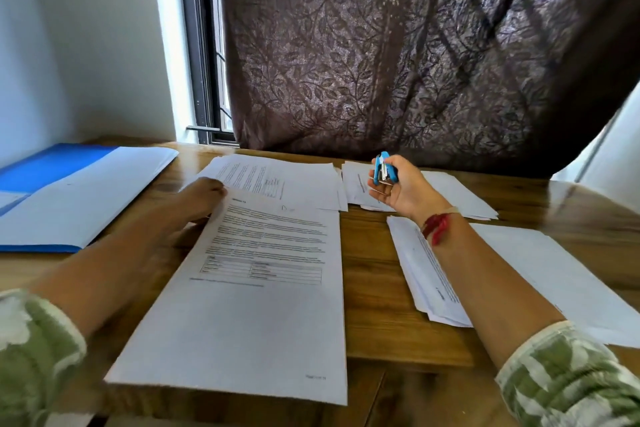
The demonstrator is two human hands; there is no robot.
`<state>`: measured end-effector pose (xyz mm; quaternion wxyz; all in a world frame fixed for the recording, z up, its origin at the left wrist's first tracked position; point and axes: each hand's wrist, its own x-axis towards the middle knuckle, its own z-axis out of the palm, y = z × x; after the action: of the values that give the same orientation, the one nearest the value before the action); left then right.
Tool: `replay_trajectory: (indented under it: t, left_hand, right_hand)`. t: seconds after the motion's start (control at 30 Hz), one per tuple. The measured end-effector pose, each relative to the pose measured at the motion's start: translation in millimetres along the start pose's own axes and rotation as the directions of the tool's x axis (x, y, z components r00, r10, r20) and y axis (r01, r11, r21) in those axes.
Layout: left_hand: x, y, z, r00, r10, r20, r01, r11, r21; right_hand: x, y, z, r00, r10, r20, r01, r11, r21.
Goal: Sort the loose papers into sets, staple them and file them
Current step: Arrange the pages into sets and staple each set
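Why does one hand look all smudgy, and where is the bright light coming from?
Head view: the left hand is smeared by motion blur, while the right hand with the blue stapler looks sharper; daylight comes through the window beside the curtain and glints on the table's far right.

One wide-angle camera rides on the person's head, looking forward and somewhat down across the wooden table (377, 288). It sits close: the left forearm (114, 263) and right forearm (485, 277) enter from the bottom corners, and the nearest sheet (249, 322) fills the lower middle. The upper half faces the curtain (398, 45) and window (204, 45) straight ahead, just beyond the table's far edge, their straight lines bowing near the frame's edges
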<state>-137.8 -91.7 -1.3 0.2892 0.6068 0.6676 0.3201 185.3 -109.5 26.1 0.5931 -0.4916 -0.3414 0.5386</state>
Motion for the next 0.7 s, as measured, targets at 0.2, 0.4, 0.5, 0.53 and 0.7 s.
replay_trajectory:
  t: [0.2, 0.4, 0.5, 0.53, 0.7]
  left_hand:
    - [-12.7, -0.7, -17.3, 0.977, -0.104, 0.184, 0.121, 0.989, -0.086]
    - [-10.2, -10.1, -15.2, 0.990, -0.086, 0.116, 0.087, 0.996, -0.003]
    - [-5.1, -15.4, -20.5, 0.993, -0.059, 0.100, 0.046, 0.991, 0.128]
    - [-4.7, -17.0, -23.1, 0.992, -0.072, 0.107, 0.055, 0.986, 0.154]
    - [-2.1, -20.7, -29.2, 0.988, -0.128, 0.087, 0.113, 0.981, 0.160]
  right_hand:
    - [0.2, 15.1, 0.7, 0.999, -0.019, 0.038, 0.017, 0.998, 0.060]
    - [-3.9, 29.9, 2.4, 0.996, -0.048, 0.074, 0.057, 0.992, -0.112]
    - [-6.8, 31.9, 4.1, 0.992, -0.080, 0.098, 0.106, 0.947, -0.303]
    - [-7.8, 32.1, 3.5, 0.990, -0.088, 0.106, 0.120, 0.928, -0.353]
    - [-12.0, 30.0, 0.3, 0.981, -0.124, 0.148, 0.184, 0.830, -0.527]
